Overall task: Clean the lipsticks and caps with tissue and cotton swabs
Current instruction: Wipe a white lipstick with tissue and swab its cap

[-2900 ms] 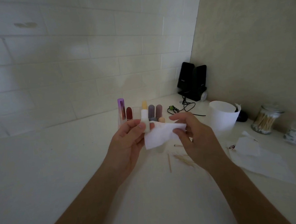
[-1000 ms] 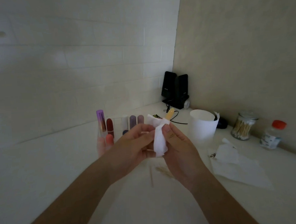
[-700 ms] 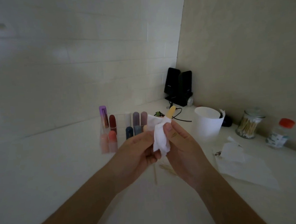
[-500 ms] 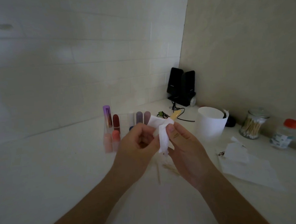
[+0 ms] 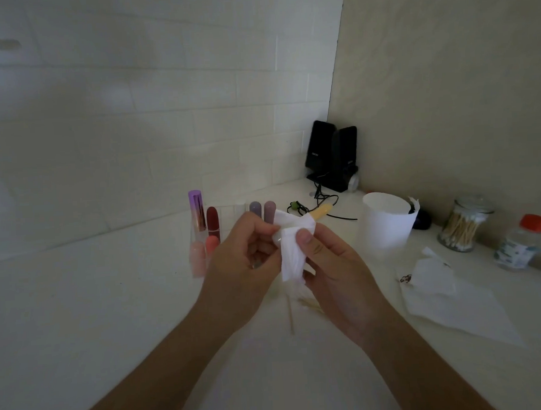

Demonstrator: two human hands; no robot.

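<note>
**Q:** Head view – what's in yr hands?

**Me:** L hand (image 5: 247, 262) + R hand (image 5: 332, 270) are together, up off the counter (image 5: 111, 307). R thumb & fingers clamp a white tissue (image 5: 292, 254) round a lipstick (image 5: 321, 212). Only its yellow tip pokes out the top, tilted to the R. L fingers are curled, pinching the lipstick's lower end at the tissue's L edge. The tube is mostly hidden, so I can't say more abt it.

**Q:** And the rest of the kit?

**Me:** The other lipsticks (image 5: 212, 222) stand upright in 2 rows just behind my L hand, nr the tiled wall (image 5: 134, 133). Loose swabs (image 5: 290, 313) lie on the counter under my hands. A white cup (image 5: 386, 227) stands to the R of the yellow tip. A jar (image 5: 463, 226) of swabs and an orange-capped bottle (image 5: 522, 245) are further R by the beige wall (image 5: 460, 85). A 2nd tissue (image 5: 456, 311) lies flat in front of those, w/ a crumpled bit on top and a dark smear at its edge. Black speakers (image 5: 332, 154) sit in the corner, their cable (image 5: 325, 198) trailing fwd.
</note>
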